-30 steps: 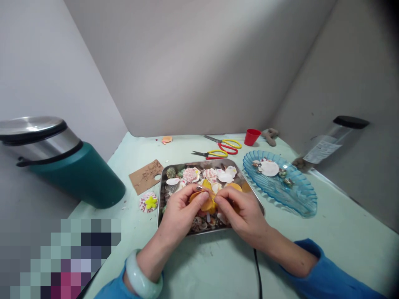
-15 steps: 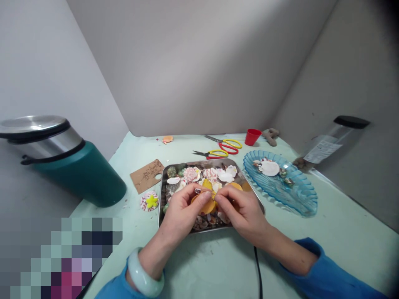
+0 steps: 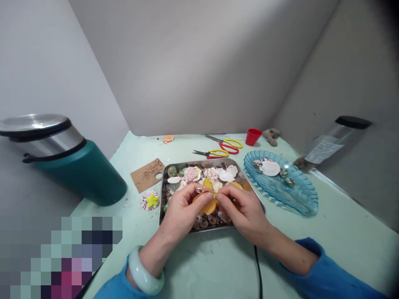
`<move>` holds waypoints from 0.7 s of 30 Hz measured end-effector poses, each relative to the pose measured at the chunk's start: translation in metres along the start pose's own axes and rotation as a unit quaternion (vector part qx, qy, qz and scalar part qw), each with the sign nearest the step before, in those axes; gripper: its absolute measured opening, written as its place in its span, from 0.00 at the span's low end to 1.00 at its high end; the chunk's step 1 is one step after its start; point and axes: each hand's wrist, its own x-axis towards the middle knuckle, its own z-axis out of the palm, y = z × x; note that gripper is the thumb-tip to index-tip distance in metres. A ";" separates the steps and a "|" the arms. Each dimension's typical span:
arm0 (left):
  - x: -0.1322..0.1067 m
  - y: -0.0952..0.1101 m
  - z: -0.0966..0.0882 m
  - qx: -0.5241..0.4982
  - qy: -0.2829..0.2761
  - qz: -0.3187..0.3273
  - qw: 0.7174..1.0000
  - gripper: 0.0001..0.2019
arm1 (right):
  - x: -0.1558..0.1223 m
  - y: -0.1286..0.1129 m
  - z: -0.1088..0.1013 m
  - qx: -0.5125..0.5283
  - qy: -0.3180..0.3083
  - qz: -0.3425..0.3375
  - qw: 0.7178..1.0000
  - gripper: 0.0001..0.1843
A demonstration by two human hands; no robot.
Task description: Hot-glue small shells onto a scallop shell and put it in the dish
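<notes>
A steel tray [image 3: 162, 207] full of several coloured seashells sits in front of me on the pale green table. Both hands hover over its near half. My left hand [image 3: 182, 209] is closed, thumb and fingers pinching an orange scallop shell [image 3: 208, 205]. My right hand [image 3: 245, 209] is closed too, its fingertips pressed against the same orange shell from the right. White and pink shells [image 3: 226, 175] lie at the tray's far end.
A blue glass dish [image 3: 296, 193] with a few shells stands right of the tray. Behind lie two yellow-handled scissors [image 3: 218, 153], a red cup [image 3: 252, 136] and cardboard [image 3: 147, 175]. A teal bin [image 3: 71, 168] stands left; a jar [image 3: 336, 139] right. A black cable [image 3: 258, 274] runs toward me.
Both hands stay on the orange shell, with small finger shifts; the shell sits a little lower between the fingers. Nothing else has moved.
</notes>
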 end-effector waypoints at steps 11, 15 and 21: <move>-0.002 0.004 0.001 0.047 0.023 0.021 0.998 0.10 | -0.002 -0.001 0.000 -0.021 -0.018 -0.015 1.000 0.07; -0.003 0.006 -0.001 0.080 0.020 0.056 0.995 0.08 | -0.005 0.003 0.000 -0.048 -0.025 -0.009 0.998 0.06; -0.004 0.006 -0.003 0.099 0.026 0.059 0.993 0.08 | -0.005 0.008 -0.001 -0.097 -0.015 -0.031 0.995 0.07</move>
